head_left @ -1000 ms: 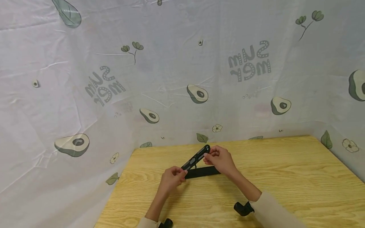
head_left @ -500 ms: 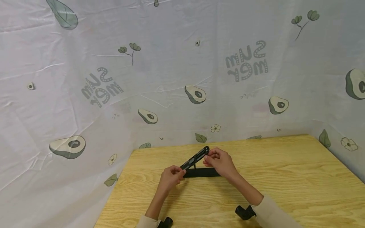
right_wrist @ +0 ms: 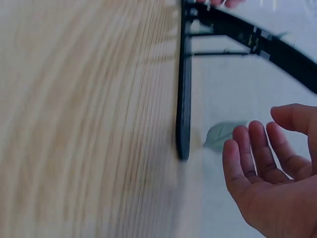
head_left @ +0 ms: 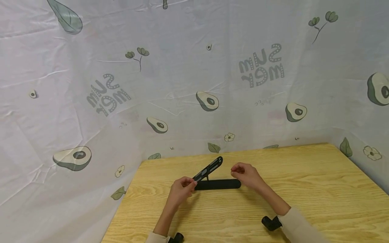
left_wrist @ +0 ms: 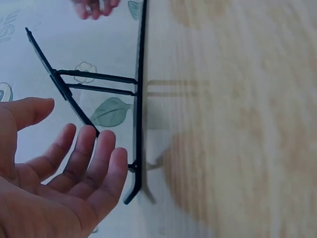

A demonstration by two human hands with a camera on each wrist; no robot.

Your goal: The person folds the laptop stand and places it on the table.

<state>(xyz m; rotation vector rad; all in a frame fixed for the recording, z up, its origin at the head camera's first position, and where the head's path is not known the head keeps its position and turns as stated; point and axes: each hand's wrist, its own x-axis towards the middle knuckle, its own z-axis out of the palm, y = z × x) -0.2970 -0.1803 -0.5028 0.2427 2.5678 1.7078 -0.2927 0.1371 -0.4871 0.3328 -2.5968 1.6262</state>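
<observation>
A black folding laptop stand (head_left: 217,184) stands on the wooden table, its long flat base bar lying lengthwise. From the left end its upper arm (head_left: 212,166), with grey pads, slants up to the right, propped by two thin struts (left_wrist: 99,76). My left hand (head_left: 180,190) is at the joined end, thumb apart from the relaxed fingers. These fingers hide part of the joint in the left wrist view, so whether they touch it I cannot tell. My right hand (head_left: 247,174) hovers beyond the base's right end, fingers loosely bent, nothing in them.
The wooden table (head_left: 291,189) extends around the stand. Behind and beside it hangs a pale curtain (head_left: 182,74) printed with avocados, leaves and lettering. Black wrist cameras (head_left: 271,223) sit near both sleeves.
My right hand has drawn away to the right from the upper arm's raised tip, uncovering the base's right end. The base has turned slightly, while my left hand stays at the joint.
</observation>
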